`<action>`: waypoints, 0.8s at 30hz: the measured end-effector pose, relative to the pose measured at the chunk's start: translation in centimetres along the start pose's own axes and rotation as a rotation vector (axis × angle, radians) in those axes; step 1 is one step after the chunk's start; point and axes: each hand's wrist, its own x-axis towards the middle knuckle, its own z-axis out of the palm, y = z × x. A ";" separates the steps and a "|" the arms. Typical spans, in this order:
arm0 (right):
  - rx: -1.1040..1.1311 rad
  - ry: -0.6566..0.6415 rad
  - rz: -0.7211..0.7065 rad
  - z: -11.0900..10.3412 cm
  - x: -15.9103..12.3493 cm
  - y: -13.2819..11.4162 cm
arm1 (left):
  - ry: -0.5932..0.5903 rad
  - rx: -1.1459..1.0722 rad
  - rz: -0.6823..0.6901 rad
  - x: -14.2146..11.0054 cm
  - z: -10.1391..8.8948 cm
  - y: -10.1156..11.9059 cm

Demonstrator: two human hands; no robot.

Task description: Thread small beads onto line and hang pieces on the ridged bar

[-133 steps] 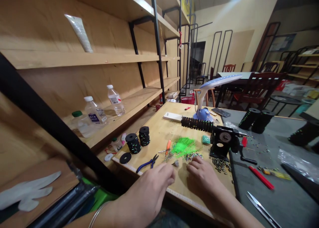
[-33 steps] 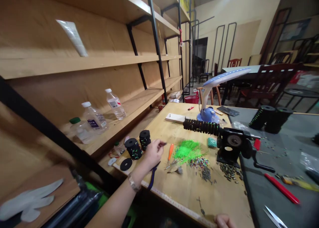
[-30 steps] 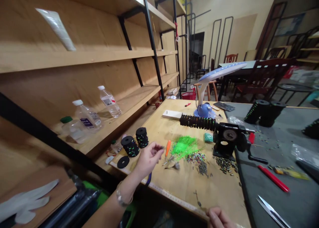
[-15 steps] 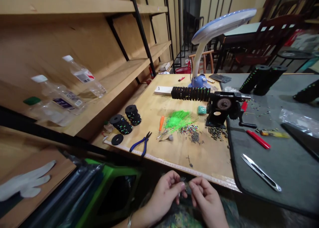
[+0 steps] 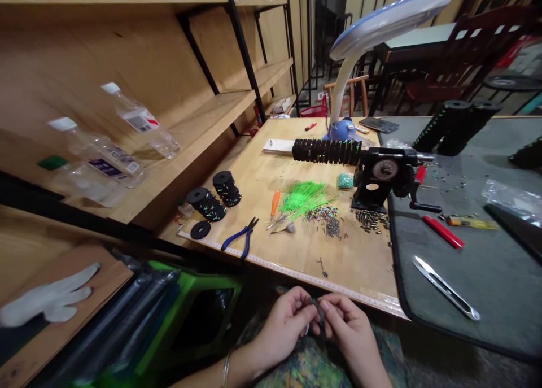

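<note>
- While open shelving [image 5: 207, 114] of pale boards and black posts occupies the left side, a light wooden table [image 5: 359, 266] extends beside it.
- Grey mat [image 5: 499, 286], covering the table's right portion.
- Desk lamp [image 5: 389, 24], blue and white, its head arching above the far part of the table.
- Hand-cranked machine [image 5: 375, 176], black, standing by the mat's left border; a ribbed black roll [image 5: 326, 152] projects leftward from it.
- Left hand [image 5: 285, 323] and right hand [image 5: 351, 326], side by side over the lap, before the table's near edge; the fingers of each are drawn narrow, pinched on one small dark item.
- Black spools [image 5: 205, 204], upright near the table's left corner.
- Blue-handled pliers [image 5: 243, 238], lying at the near edge, tips slightly parted.
- Silver snips [image 5: 446, 289], flat on the mat, well apart from the right hand.
- Bright green strands [image 5: 305, 197], heaped at mid-table.
- Small dark item [image 5: 315, 306], between the two sets of fingertips; too blurred to identify.
</note>
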 end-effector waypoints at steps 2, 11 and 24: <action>-0.001 0.001 0.003 0.2 0.0 -0.3 | 0.003 0.004 0.004 0.1 0.1 -0.2; -0.054 0.052 0.012 0.6 -0.3 -1.0 | -0.013 -0.008 0.005 0.2 0.4 -0.3; -0.061 0.021 0.015 0.5 -0.6 -0.3 | 0.018 -0.023 -0.007 0.3 0.6 -0.4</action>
